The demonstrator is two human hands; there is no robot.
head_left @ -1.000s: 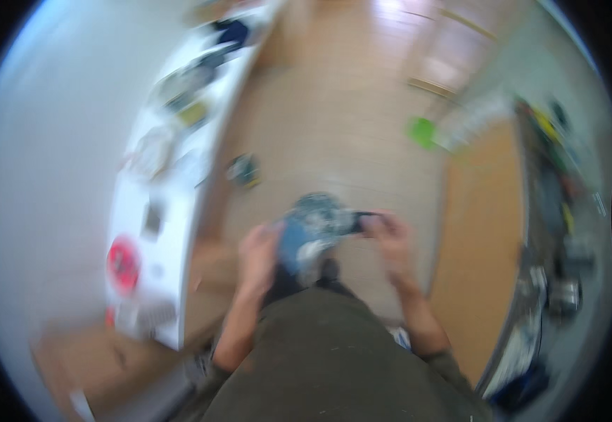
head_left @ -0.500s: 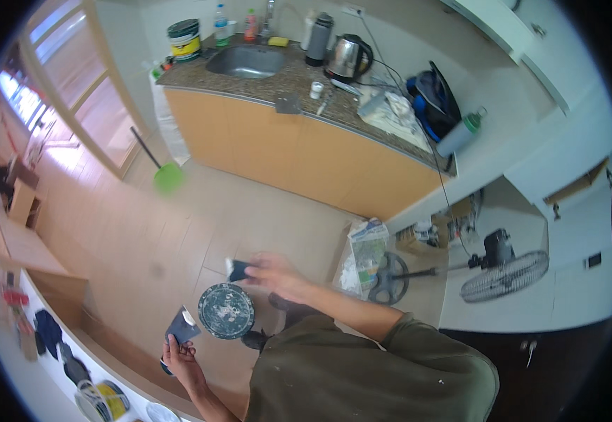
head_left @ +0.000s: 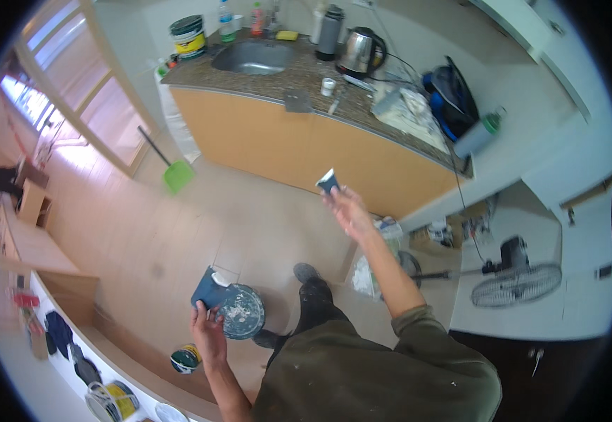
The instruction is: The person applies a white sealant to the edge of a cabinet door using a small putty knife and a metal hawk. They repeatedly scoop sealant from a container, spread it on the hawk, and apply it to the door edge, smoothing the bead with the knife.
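My left hand (head_left: 210, 336) grips a dark flat putty plate (head_left: 208, 288) by its near edge. A dab of white putty (head_left: 221, 279) lies on its far side. Just right of the plate, and partly behind it, is a round dark green bucket lid (head_left: 246, 314) spattered with white. My right hand (head_left: 350, 214) is stretched forward, fingers closed on a small dark putty knife (head_left: 328, 184) whose tip carries white putty. Over the floor before the cabinet, that knife touches nothing.
Ahead stands a counter (head_left: 271, 88) with a sink (head_left: 253, 58), a kettle (head_left: 361, 53) and a blue-black bag (head_left: 451, 98). A standing fan (head_left: 517, 285) is at right. A green dustpan (head_left: 178, 176) lies left; a small pot (head_left: 186, 359) sits near the left shelf (head_left: 102, 359).
My right hand has swung forward and right with the putty knife, away from the lid. My left hand has brought the plate right, partly over the lid. One leg has stepped forward.
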